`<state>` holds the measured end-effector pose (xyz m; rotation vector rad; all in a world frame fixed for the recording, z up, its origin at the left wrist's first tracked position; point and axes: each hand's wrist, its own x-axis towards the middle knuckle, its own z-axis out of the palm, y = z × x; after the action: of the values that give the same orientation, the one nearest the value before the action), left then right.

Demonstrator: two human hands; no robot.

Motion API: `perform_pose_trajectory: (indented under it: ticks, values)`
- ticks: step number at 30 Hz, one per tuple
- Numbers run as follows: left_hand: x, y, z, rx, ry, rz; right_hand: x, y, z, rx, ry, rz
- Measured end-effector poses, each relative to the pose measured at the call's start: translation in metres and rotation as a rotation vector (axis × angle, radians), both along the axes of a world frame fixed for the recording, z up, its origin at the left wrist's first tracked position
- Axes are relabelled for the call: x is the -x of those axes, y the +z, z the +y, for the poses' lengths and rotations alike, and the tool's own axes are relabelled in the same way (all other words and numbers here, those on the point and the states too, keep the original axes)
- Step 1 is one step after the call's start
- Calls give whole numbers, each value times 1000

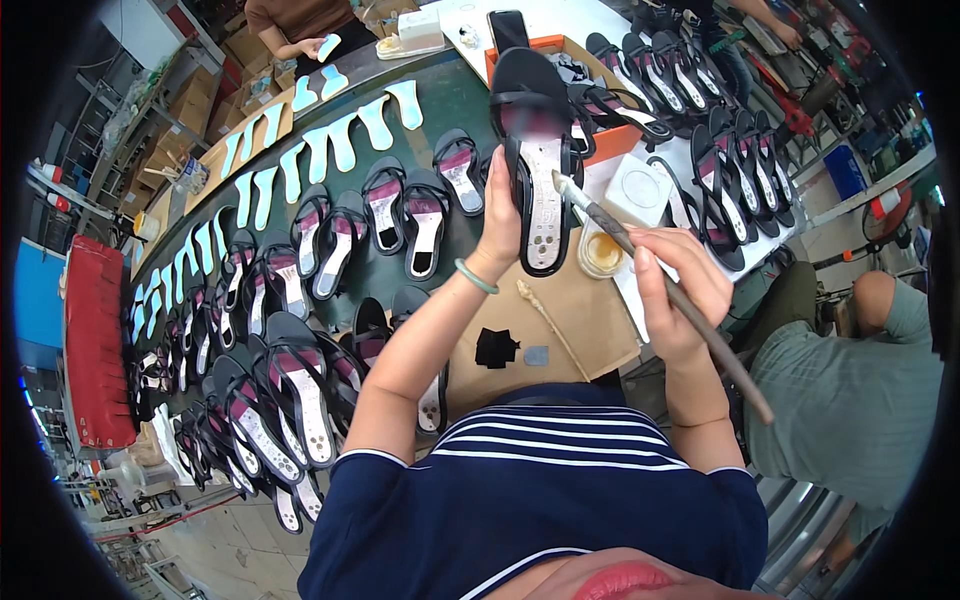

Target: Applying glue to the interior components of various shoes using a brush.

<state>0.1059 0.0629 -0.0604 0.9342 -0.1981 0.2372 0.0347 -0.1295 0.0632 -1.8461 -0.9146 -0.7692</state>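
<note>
My left hand (500, 222) grips a black strappy sandal (543, 205) by its side, heel end toward me, with its pale inner sole facing up. In my right hand (682, 285) is a long wooden-handled brush (730, 360), its tip over the sole's right edge; whether it touches, I cannot tell. Beneath that hand stands a round jar of yellowish paste (600, 253), beside a white square container (638, 190). A second stick-like brush (550, 322) lies on the brown cardboard (480, 385), near black fabric pieces (496, 348) and a small grey piece (536, 356).
Several sandals (300, 385) crowd the green table (290, 170) on the left, with pale insole pieces (318, 150) behind them. More sandals (740, 180) fill the white table at right, near an orange box (615, 143) and a phone (507, 30). One person (850, 380) sits close at right; another (300, 30) works opposite.
</note>
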Motion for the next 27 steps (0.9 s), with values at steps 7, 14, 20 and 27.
perform_pose_trajectory:
  ticks: [7, 14, 20, 27]
  values:
    - [7, 5, -21, 137, 254, -129, -15, -31, 35, -67, -26, -133]
    - [-3, -25, -14, 162, 375, -128, -20, -46, 63, -76, -85, -199]
    - [-3, -24, -13, 174, 433, -155, -19, -50, 70, -75, -167, -207]
    - [-7, -35, -8, 101, 527, -174, -15, -49, 70, -85, -165, -153]
